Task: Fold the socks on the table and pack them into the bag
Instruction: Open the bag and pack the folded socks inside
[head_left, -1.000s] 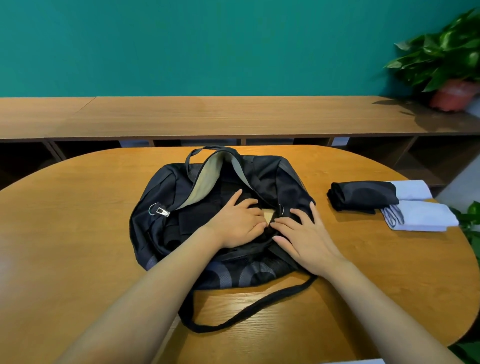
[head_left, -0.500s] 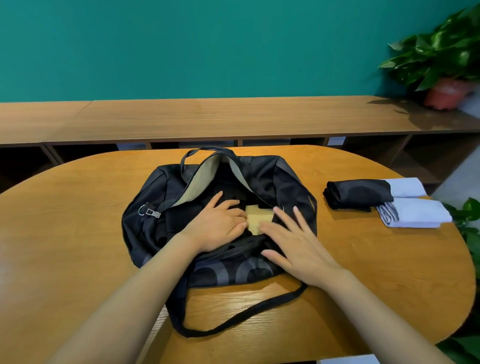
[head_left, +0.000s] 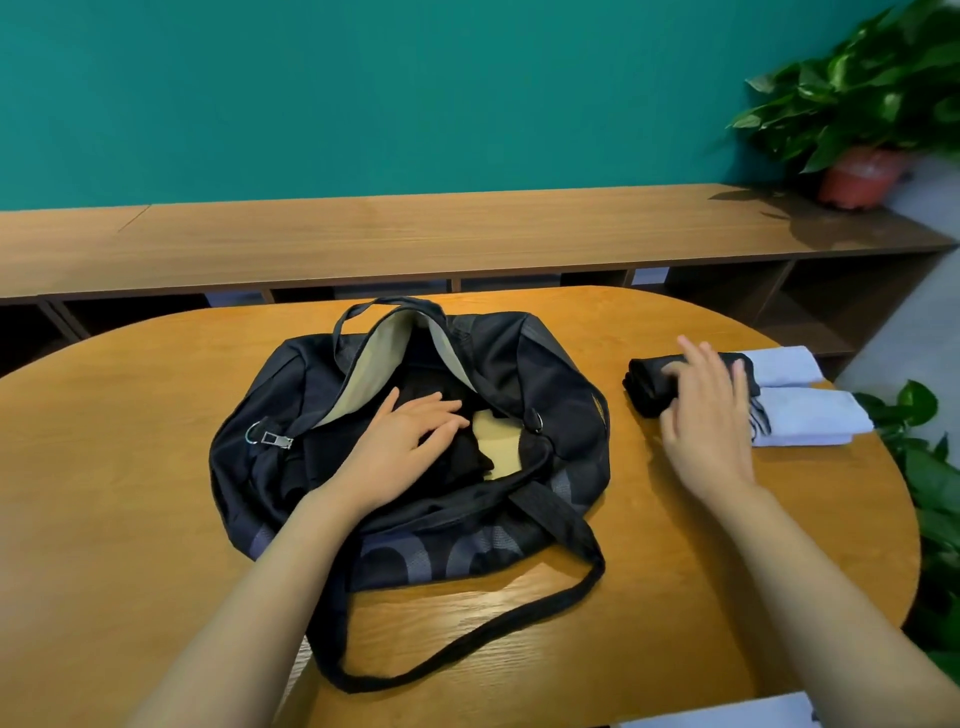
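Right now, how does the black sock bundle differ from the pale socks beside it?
The black bundle is dark; the pale socks are nearly white. The black bundle lies nearer the bag; the pale socks lie farther right. The right hand is over the black bundle, not over the pale socks. Both are folded and outside the bag.

An open black duffel bag (head_left: 524, 364) lies on the oval wooden table (head_left: 130, 467), and the left hand (head_left: 405, 441) rests flat on dark folded fabric (head_left: 467, 460) inside it. To the bag's right, the blurred right hand (head_left: 706, 415) hovers with fingers spread over a black folded sock pair (head_left: 649, 387) beside pale folded socks (head_left: 810, 423).
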